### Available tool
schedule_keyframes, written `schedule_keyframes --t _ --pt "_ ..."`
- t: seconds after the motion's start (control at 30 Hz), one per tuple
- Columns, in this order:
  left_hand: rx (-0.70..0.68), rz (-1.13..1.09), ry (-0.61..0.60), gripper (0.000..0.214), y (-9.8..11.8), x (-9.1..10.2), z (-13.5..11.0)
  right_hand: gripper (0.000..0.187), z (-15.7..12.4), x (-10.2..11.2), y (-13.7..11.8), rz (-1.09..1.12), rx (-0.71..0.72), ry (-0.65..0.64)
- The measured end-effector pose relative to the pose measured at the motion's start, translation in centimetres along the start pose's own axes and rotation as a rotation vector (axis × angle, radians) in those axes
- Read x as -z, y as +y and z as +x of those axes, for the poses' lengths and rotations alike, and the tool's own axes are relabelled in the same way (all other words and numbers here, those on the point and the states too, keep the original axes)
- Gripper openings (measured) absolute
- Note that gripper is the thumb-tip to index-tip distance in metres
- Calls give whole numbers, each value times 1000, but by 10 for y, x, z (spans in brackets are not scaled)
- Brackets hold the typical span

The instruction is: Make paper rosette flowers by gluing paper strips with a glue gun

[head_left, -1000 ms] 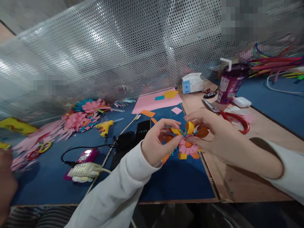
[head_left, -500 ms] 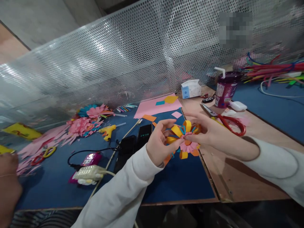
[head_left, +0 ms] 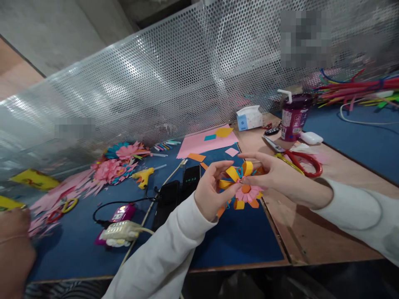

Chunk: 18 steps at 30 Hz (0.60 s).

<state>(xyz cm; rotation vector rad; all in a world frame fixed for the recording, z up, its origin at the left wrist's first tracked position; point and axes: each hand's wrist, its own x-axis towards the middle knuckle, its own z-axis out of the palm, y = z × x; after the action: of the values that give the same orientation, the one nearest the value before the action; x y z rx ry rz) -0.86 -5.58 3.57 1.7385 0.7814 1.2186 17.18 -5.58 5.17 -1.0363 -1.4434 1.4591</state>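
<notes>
Between my two hands is a paper flower (head_left: 246,194) with looped yellow and orange petals, blue loops, and a pink inner ring around an orange centre. My left hand (head_left: 214,187) pinches its left side, thumb near the pink ring. From the right, my right hand (head_left: 274,177) grips the upper part, its thumb and fingers closed on the petals. My fingers hide part of the flower's back. Below it lies the blue table surface (head_left: 237,241). Beside my right forearm rest red-handled scissors (head_left: 307,164).
Left of my arm are a phone (head_left: 191,178), a yellow glue gun (head_left: 144,177), a power strip (head_left: 120,232) and pink paper flowers (head_left: 109,168). A purple cup (head_left: 294,118) and tissue pack (head_left: 249,118) stand behind. Another person's hand (head_left: 14,232) is at far left. A perforated metal screen (head_left: 174,74) borders the table.
The flower has tilted slightly, so its pink ring and orange centre show more fully. Both hands keep their hold. The view has shifted a little.
</notes>
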Motion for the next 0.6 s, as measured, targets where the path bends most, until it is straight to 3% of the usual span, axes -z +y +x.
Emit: schedule_keyframes --t 0.17,0.6 --pt "6 -10 -3 40 0 2 1 71 0 1 2 26 21 -58" --pt "52 -45 30 34 2 -3 -2 55 -3 -3 5 23 29 45"
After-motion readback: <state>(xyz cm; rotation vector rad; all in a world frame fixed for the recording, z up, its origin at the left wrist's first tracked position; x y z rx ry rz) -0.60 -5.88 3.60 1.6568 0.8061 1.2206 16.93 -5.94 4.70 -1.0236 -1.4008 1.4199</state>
